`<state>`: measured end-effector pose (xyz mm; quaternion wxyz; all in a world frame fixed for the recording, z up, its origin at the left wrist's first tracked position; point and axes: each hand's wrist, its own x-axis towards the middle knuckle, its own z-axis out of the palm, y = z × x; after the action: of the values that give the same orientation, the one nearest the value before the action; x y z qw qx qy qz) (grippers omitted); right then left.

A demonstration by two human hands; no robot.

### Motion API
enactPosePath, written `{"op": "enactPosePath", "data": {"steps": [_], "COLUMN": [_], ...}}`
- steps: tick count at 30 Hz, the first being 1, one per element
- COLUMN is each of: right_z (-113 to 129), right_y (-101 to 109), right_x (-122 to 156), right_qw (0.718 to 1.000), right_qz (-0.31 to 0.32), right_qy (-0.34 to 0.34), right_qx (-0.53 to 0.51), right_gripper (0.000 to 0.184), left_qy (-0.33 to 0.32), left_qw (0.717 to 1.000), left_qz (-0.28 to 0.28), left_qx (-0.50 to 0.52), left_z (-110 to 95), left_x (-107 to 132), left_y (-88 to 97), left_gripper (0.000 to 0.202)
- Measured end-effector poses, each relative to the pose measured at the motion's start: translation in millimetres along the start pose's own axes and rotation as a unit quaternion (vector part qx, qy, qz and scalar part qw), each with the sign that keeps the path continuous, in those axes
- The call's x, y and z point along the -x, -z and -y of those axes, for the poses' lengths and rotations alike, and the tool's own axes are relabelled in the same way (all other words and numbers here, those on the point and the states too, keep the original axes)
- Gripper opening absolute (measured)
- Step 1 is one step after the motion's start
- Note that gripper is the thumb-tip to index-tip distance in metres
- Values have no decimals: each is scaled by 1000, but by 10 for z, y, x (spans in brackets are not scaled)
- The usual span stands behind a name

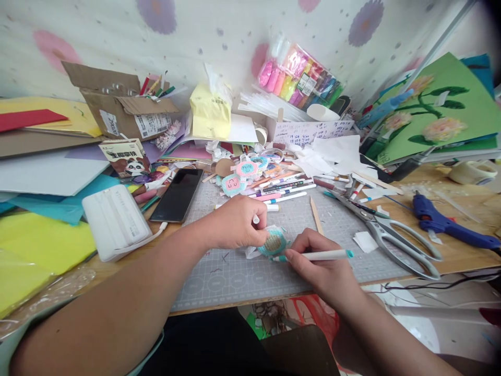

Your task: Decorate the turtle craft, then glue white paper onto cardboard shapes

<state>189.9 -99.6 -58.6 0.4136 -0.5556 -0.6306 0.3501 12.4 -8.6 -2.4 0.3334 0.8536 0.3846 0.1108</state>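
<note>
Nearest, a pale green sleeve [8,355], cut off at lower left. Red netting [313,313] shows below the surface [457,257], partly behind the right forearm.

Grey mat [242,292], matte, printed with grid lines and circles, scuffed with small marks. Over it, the right hand [323,263]: fingers closed on a slim white marker [329,255], teal at the butt end, its point at the lower rim of a small disc [276,242]. Disc is roundish, turquoise-edged, with a grainy tan middle; the left hand [238,222] pinches it between its fingers, hiding part of the edge. A short white cylinder [255,219] juts from the same fist; most of it hidden, cannot tell whether cap or pen.

To the right, metal scissors [405,243] with large loop handles, blades lost among pens; beyond them a blue plastic glue gun [454,219], cut by the frame. Left, a glossy black phone [177,196].

Farther back, pastel badges [246,168] with frilled rims, overlapping. Behind, a creased cardboard box [117,104] and clear bag [301,73] of coloured packets, contents blurred by glare.
</note>
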Motion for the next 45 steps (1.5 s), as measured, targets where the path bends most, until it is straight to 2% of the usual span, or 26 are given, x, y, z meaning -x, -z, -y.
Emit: {"op": "enactPosePath", "data": {"steps": [29, 36, 45], "right_z": [22, -87, -79], "right_y": [16, -1, 0], "right_x": [11, 45, 33], "right_qw": [1000, 999, 1000], "right_qz": [10, -1, -21], "right_qy": [4, 16, 9], "right_qx": [20, 27, 4], "right_gripper": [22, 24, 25], "left_qy": [-4, -14, -16], "left_qw": [1000, 1000, 1000], "left_qz": [4, 3, 5], "left_qx": [7, 18, 27], "left_z": [20, 28, 47], "left_x": [14, 17, 25], "left_y": [2, -2, -13], "left_gripper": [5, 5, 5]}}
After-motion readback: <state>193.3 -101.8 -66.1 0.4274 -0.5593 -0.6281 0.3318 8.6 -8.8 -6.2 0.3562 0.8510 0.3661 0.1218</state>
